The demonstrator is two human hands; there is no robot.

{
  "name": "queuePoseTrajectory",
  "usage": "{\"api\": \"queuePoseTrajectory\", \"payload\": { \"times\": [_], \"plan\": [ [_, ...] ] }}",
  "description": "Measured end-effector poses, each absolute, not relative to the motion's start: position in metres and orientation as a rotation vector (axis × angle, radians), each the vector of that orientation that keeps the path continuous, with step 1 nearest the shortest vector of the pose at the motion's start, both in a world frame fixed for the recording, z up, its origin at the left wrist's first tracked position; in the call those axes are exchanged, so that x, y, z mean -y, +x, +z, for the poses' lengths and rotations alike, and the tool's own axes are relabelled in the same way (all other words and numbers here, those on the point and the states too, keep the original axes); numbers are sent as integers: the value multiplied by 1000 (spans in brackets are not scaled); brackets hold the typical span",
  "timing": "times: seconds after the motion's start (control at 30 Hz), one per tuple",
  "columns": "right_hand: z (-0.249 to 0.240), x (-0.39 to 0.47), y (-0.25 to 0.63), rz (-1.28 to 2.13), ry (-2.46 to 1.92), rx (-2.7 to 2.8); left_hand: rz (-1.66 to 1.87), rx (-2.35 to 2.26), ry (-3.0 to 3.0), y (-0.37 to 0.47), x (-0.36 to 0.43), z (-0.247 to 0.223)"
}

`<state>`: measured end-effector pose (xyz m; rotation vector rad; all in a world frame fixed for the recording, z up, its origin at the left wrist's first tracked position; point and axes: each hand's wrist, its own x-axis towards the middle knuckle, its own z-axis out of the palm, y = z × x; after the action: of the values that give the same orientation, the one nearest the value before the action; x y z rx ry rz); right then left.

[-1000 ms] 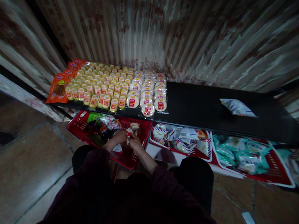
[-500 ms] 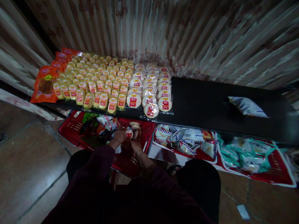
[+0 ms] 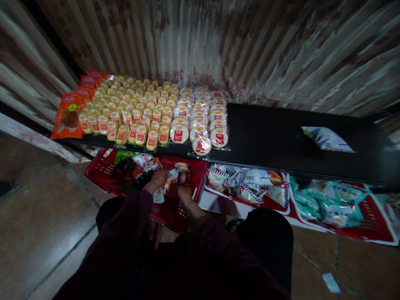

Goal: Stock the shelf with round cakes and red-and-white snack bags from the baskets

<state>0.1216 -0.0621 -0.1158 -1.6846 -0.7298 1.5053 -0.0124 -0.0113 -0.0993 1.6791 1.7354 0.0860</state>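
My left hand (image 3: 159, 179) is closed on a small clear-wrapped packet (image 3: 172, 175) with a red-and-white label, above the red basket (image 3: 197, 186) under the shelf edge. It resembles the wrapped round cakes on the shelf, though dimness blurs it. Close by on the right is my right hand (image 3: 184, 194), its fingers curled toward the packet; what they grip is too dark to make out. Just beyond the hands lie pale round cakes (image 3: 182, 166) in the basket. Snack packets (image 3: 144, 161) fill its left part.
The black shelf (image 3: 262, 140) carries rows of yellow wrapped cakes (image 3: 141, 134), round white cakes (image 3: 201, 145), orange bags (image 3: 67, 115) and a lone silvery bag (image 3: 327, 139). Baskets of striped bags (image 3: 252, 190) and green bags (image 3: 340, 208) stand beneath. A pleated curtain (image 3: 208, 36) hangs behind.
The packet between my hands has turned, its label less face-on. My hands have drawn slightly apart, the left a little higher. The whole view has shifted slightly.
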Motion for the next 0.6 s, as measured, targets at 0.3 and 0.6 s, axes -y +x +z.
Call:
{"api": "queuePoseTrajectory", "payload": {
  "times": [0.3,0.6],
  "plan": [
    [-91,63,114,1611,-1544,349,318,-1483,1597,-36,6,-53],
    [-55,69,123,1663,-1366,270,867,-1318,963,-22,18,-26]
  ]
}}
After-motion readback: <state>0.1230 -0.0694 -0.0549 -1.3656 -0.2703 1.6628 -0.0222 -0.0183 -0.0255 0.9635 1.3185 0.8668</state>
